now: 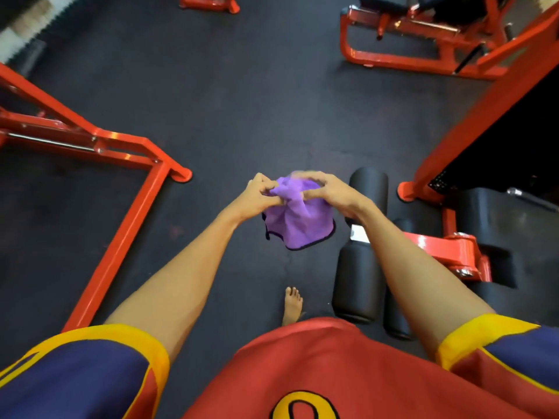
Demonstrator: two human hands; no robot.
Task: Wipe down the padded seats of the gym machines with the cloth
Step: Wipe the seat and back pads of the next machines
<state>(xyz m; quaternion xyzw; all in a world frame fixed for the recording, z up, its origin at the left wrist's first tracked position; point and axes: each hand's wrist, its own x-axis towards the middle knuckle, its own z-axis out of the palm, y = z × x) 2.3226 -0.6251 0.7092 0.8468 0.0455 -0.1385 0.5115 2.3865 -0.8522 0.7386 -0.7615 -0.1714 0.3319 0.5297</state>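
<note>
Open floor (pixel 242 101) between red frames (pixel 127 225)

A soft matt cloth (pixel 298 225) is gripped by the fingers (pixel 308 181); beside them, glossy painted metal frame (pixel 127 225) and matt padded rollers (pixel 367 189) are seen.

The upper part of the cloth (pixel 298 225) is bunched out of sight under the curled fingers of the left hand (pixel 257 196) and right hand (pixel 328 189). At the upper left of the frame a pale shape (pixel 21 28) is smeared beyond telling. The machine (pixel 393 58) at upper right runs off the top and right edges. The bare foot (pixel 292 303) loses its heel behind the red shirt (pixel 317 358), whose yellow digit (pixel 302 397) is cropped by the bottom edge.
</note>
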